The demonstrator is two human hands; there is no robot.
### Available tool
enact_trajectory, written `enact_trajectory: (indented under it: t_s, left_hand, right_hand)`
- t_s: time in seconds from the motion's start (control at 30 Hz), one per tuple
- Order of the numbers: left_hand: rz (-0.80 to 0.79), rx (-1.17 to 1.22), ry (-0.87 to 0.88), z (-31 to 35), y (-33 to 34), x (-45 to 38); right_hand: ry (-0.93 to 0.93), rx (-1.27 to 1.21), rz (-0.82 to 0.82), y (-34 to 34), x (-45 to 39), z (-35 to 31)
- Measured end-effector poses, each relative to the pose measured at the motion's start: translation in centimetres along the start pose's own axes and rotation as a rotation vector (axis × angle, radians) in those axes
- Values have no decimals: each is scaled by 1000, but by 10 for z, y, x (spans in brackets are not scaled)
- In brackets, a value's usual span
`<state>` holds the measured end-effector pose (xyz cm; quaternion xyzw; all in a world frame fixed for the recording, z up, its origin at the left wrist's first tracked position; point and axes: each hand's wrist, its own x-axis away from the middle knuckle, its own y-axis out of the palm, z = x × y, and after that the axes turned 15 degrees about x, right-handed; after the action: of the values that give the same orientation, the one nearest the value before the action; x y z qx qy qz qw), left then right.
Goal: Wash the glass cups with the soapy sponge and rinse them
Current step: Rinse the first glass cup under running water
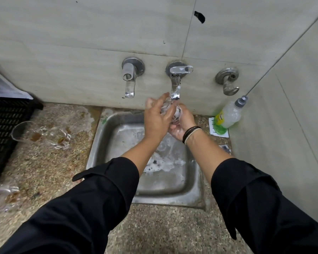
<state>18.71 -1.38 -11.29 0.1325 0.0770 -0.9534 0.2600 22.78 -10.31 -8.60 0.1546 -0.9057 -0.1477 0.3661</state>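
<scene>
Holding a clear glass cup (170, 111) under the middle chrome wall tap (175, 83), I have it cradled between both hands above the far edge of the square steel sink (117, 125). My right hand (182, 123) curls around the cup from below and from its right side, gripping it, with dark cord bracelets (191, 133) on that wrist. My left hand (156, 120) lies over the cup's left side, fingers fairly straight and spread against the glass rather than wrapped round it. The cup is mostly hidden between my palms, so I cannot tell which way its mouth faces. Soap foam (163, 165) lies on the sink floor near its front edge. On the speckled stone counter (154, 230), left of the sink, two clear glass cups with brown dregs (42, 134) lie tipped side by side, just beside a black slatted plastic crate (6, 129). Another glass cup (4, 197) lies at the counter's left edge, nearer me. At the far right corner, a clear plastic bottle with a grey cap (229, 113) leans against the wall.
</scene>
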Motion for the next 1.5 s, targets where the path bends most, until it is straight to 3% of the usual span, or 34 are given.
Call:
enact_trajectory:
  t_s: [0.27,0.33,0.5,0.57,0.63,0.7,0.8,0.9,0.97,1.0,1.1,1.17,1.27,1.37,1.43,1.5]
  left_hand:
    - [48,-137,134,0,0,10]
    - [36,-168,93,2,0,4]
    - [-136,-87,-526,10,1,-27]
    - [-155,87,-804,14,1,-39]
    - [-129,169,-963,15,-1,-46]
    - [-82,164,-944,9,-2,-48]
    - [7,105,-768,-2,-5,-42]
    - [2,-17,-591,-2,-11,-42]
    - [-47,-81,-458,3,-13,-43]
    - [-69,-104,-388,5,-13,-44]
    - [-115,-49,-235,2,-12,-42]
    - [-61,44,-236,1,-9,-41]
    - [118,161,-342,6,-2,-43]
    - [173,214,-603,6,-2,-41]
    - [129,235,-685,3,-2,-36]
    - [130,215,-689,0,0,-33]
  right_hand:
    - [1,-172,58,1,-16,21]
    - [-3,-157,109,2,-15,20]
    - [-110,408,343,-1,-15,18]
    - [-323,744,420,-7,-14,23]
    - [-581,977,462,-9,-9,28]
    - [-659,1050,477,-7,-9,25]
    - [-643,1197,515,-1,-19,12]
    - [-870,1669,655,3,-16,1]
    - [-964,1842,613,4,-18,-7]
    - [-884,1813,525,7,-17,-14]
    - [-362,1512,199,12,-20,-39]
    - [-211,1325,81,11,-22,-48]
    - [-32,944,101,16,-23,-44]
    - [47,588,175,23,-28,-32]
    - [-91,656,275,27,-34,-27]
    - [-177,935,403,33,-36,-21]
